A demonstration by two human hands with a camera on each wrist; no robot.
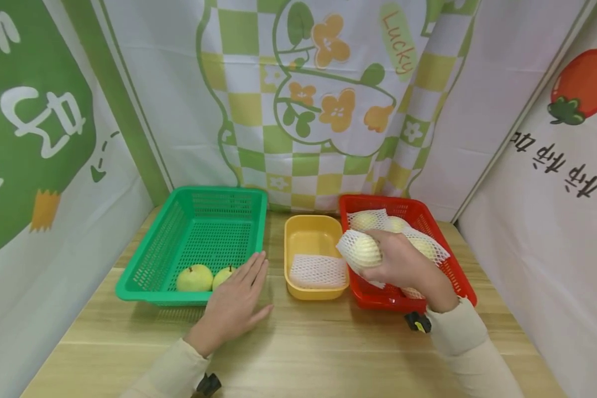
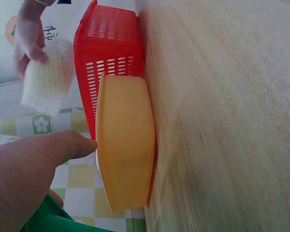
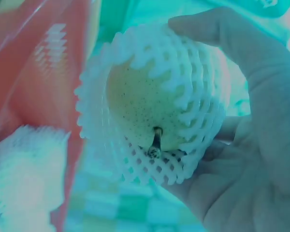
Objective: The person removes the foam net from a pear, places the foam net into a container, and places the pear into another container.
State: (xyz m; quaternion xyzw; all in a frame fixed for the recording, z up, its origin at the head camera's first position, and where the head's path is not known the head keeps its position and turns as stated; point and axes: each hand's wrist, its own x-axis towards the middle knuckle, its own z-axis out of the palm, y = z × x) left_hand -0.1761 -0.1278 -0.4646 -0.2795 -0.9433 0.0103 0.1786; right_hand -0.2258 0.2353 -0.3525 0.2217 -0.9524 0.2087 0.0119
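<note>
My right hand point(image 1: 400, 260) grips a pear point(image 1: 365, 251) in a white foam net above the left side of the red basket point(image 1: 457, 271). In the right wrist view the pear's stem and speckled skin point(image 3: 140, 106) show through the open end of the foam net point(image 3: 203, 92), with thumb and fingers around it. My left hand point(image 1: 239, 298) lies with straight fingers at the near right corner of the green basket point(image 1: 149, 296), holding nothing. Two bare pears point(image 1: 195, 278) sit in that basket, one partly hidden by the left hand.
Between the baskets stands a yellow container point(image 1: 310, 224) with a flattened white foam net point(image 1: 318, 271) inside. Several net-wrapped pears point(image 1: 423, 246) lie in the red basket. Printed cloth walls point(image 1: 169, 110) enclose the wooden table point(image 1: 318, 348) at the back and sides.
</note>
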